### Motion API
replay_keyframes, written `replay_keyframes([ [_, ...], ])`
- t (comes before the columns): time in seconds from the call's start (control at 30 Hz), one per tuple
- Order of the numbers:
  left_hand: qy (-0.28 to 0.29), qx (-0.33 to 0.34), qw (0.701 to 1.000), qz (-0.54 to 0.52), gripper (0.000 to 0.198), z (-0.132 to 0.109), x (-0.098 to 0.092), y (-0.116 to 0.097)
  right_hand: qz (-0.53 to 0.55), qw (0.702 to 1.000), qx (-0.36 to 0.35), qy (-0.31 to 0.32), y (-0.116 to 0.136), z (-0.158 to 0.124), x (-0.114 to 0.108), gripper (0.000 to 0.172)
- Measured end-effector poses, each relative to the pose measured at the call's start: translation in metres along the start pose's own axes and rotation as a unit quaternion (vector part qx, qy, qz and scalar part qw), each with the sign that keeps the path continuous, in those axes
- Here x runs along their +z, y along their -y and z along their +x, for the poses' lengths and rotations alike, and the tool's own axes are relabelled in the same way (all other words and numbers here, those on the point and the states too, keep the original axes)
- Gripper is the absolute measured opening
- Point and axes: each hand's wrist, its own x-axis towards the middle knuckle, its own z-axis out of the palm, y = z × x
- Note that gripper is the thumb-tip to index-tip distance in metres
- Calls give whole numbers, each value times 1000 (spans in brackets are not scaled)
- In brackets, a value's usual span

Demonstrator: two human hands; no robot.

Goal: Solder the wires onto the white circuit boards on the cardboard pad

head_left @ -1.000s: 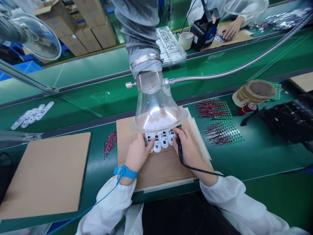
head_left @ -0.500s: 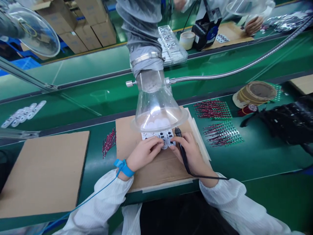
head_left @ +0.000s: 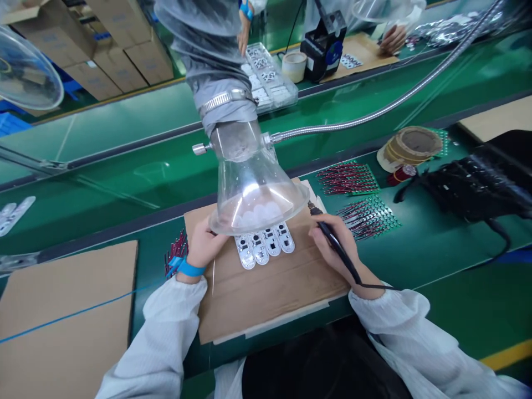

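Factory line, green belt tabletop [head_left: 440,271] across the view, cardboard boxes [head_left: 118,64] stacked beyond it. Directly before the person lies a cardboard sheet [head_left: 266,299]. On it sit four white oblong circuit boards [head_left: 264,246], side by side and slightly fanned, just below the rim of a clear funnel-shaped extraction hood [head_left: 253,194].

Left hand [head_left: 201,244]: loosely curled, nothing seen in its grip, resting beside the boards and partly behind the hood rim, with a blue wrist strap [head_left: 189,269] at the wrist. Right hand [head_left: 332,241]: pinches a corded black pen tool [head_left: 336,246] between thumb and fingers, its metal tip angled up and away from the boards, near the hood rim.

Right of the sheet, two green perforated boards [head_left: 368,217] carry rows of red-and-silver pins. A small loose bundle of similar pins [head_left: 177,254] lies just left of the sheet. A second cardboard sheet [head_left: 66,310] lies further left. Across the belt, a co-worker's hand [head_left: 393,40] rests on another cardboard sheet, beside a black unit [head_left: 323,52] and a tray of boards [head_left: 268,77].
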Motion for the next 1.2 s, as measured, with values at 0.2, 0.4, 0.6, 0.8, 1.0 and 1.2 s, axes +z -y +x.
replay_keyframes([
  [0.2, -22, 7, 1000, 1, 22, 11, 5, 18, 75, 991, 72, -80, -7, -9, 4, 28],
  [0.4, 3, 36, 999, 21, 18, 7, 5, 18, 98, 982, 87, -134, -6, -2, 1, 33],
  [0.6, -30, 37, 997, 63, 19, 8, 6, 13, 96, 985, 113, -84, -2, -4, -2, 38],
  [0.8, -42, 31, 996, 79, 20, 8, 9, 18, 94, 989, 105, -44, -6, -5, -3, 29],
  [1.0, -26, 12, 998, 58, 25, 6, 10, 23, 65, 990, 120, -29, -12, -7, -4, 33],
  [1.2, 6, 19, 998, 53, 17, 7, 11, 21, 66, 992, 108, -28, -15, -7, -4, 29],
])
